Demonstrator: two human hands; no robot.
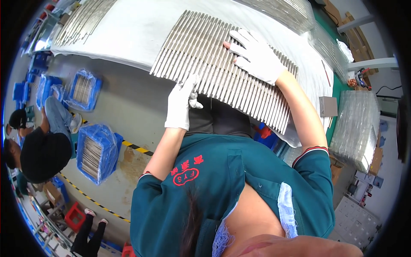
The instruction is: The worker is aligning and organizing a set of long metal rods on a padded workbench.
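Observation:
Slim silvery metal rods (214, 55) lie side by side in a wide row on the white-covered table (124, 34), their near ends reaching past its front edge. My left hand (179, 103), in a white glove, is at the near ends left of the middle. Its upper finger lies against the rod ends and the other fingers curl below, closed at the edge; how many rods it grips is hidden. My right hand (259, 58), gloved with some bare fingertips, rests flat across the far right part of the row, fingers spread.
More loose rods (83, 21) lie at the table's far left. Stacked clear plastic trays (355, 128) stand at the right, near a small grey block (328, 106). Blue crates (96, 154) of rods sit on the floor at left, near a seated person (45, 150).

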